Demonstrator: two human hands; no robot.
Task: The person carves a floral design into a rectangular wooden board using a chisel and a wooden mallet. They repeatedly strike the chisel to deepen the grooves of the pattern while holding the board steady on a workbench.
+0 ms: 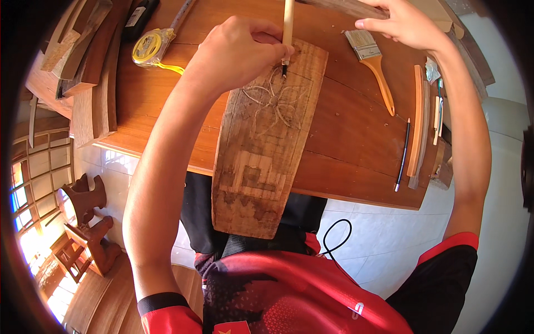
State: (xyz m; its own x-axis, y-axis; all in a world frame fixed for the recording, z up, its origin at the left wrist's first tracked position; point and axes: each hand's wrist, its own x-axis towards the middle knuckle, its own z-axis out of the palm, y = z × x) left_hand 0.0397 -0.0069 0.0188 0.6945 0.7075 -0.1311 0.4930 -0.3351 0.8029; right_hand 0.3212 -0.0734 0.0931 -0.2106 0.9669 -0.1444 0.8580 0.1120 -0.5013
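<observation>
My left hand [245, 53] grips a wood-carving chisel [287, 28] by its pale handle, fingertips low near the dark blade. The tip meets a long wooden board [261, 167], close to a flower outline carved in its upper part. The board's near end reaches past the table edge toward my lap. At the top right, my right hand [403, 25] is partly cut off by the frame edge, its fingers curled. A brown wooden piece [356, 6] lies against these fingers; I cannot make out what it is. Just below that hand is a flat paintbrush [374, 64].
Curved wood pieces [89, 83] are stacked at the table's left, near a yellow tape measure [149, 47]. To the right lie a pencil [403, 156] and wooden strips [418, 119]. Carved wooden furniture parts [92, 239] stand on the floor at left. A black cable [336, 236] loops below the table edge.
</observation>
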